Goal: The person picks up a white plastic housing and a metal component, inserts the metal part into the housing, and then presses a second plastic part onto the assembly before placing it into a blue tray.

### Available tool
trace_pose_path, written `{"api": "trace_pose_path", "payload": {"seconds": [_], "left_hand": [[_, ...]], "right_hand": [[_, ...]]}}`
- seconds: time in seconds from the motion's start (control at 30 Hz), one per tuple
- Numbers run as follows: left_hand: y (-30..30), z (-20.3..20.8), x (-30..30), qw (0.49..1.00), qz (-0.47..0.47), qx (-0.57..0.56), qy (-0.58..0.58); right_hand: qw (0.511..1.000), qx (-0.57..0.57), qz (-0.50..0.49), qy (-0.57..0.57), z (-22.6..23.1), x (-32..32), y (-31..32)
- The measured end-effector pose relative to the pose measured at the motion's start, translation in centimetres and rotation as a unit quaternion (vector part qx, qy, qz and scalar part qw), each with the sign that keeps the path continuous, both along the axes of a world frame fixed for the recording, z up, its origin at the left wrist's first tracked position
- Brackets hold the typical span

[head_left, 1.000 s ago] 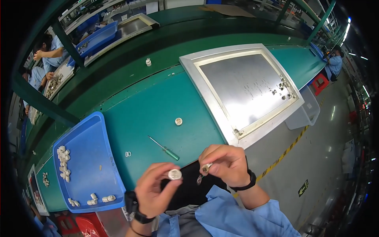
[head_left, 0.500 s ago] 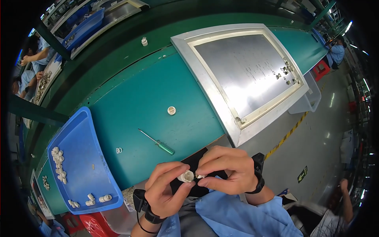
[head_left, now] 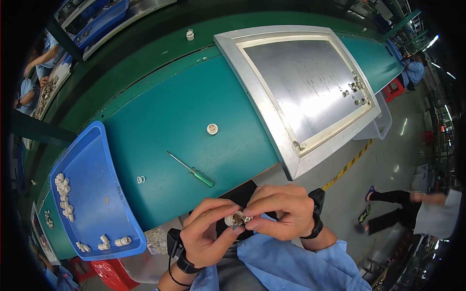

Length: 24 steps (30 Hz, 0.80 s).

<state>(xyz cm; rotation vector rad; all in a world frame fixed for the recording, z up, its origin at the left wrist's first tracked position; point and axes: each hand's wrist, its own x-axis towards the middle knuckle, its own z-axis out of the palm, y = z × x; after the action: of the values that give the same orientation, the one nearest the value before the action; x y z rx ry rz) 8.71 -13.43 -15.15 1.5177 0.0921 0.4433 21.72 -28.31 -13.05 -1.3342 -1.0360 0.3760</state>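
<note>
Head view — left hand (head_left: 206, 237) pinches white cup (head_left: 228, 220), axis roughly crosswise, mouth toward right hand (head_left: 284, 212) — pinching metal part (head_left: 247, 219).

The left hand (head_left: 206, 236) pinches a white cylindrical part (head_left: 229, 219) in its fingers, while the right hand (head_left: 285, 213) holds a small metal piece (head_left: 248, 219) close against its open end. On the green surface (head_left: 165, 106) beyond lie a green-handled screwdriver (head_left: 201, 178), pale rings (head_left: 141, 179) and a round white piece (head_left: 212, 129). At left, a blue tray (head_left: 92, 189) carries white cylinders (head_left: 63, 189); at right, a silver frame (head_left: 268, 121) bears metal bits (head_left: 357, 86).
</note>
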Motion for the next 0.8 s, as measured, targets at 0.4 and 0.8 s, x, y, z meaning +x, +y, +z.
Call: {"api": "trace_pose_path", "payload": {"seconds": [0.4, 0.8], "left_hand": [[-0.2, -0.1, -0.5, 1.000, 0.023, 0.008, -0.007], [0.4, -0.3, -0.6, 0.991, 0.018, 0.122, -0.042]], "right_hand": [[0.999, -0.027, 0.010, 0.035, 0.7, -0.1, -0.3], [0.991, -0.133, -0.019, 0.010, 1.6, -0.2, 0.0]]}}
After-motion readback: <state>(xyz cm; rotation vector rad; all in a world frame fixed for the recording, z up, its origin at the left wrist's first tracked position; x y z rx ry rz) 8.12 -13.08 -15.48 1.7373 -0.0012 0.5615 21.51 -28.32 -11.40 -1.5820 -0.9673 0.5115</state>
